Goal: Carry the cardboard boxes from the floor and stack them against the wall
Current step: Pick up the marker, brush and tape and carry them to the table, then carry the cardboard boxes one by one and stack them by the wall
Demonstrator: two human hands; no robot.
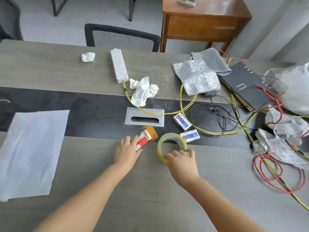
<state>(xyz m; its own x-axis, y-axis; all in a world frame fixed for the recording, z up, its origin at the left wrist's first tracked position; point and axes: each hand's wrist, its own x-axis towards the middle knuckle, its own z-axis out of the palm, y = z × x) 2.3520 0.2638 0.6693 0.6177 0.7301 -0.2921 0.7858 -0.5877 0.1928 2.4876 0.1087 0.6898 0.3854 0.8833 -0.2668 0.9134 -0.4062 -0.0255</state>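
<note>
No cardboard box shows in the head view; I look down on a grey table [150, 190]. My left hand [127, 152] grips the red and white handle of a paintbrush [148, 135], whose orange bristles point away from me and look blurred. My right hand [183, 160] is closed on the near rim of a yellow roll of tape [161, 148], which is tilted up off the tabletop. The two hands are close together near the table's middle.
A white sheet [31, 151] lies at left. Ahead are a metal cable port [144, 117], two small boxes [182, 122], crumpled tissue [143, 92] and a power strip [119, 65]. Tangled yellow, red and black cables [234, 124], foil pads, a black notebook [247, 87] and plastic bags fill the right. A chair [122, 38] and wooden cabinet [204, 22] stand behind.
</note>
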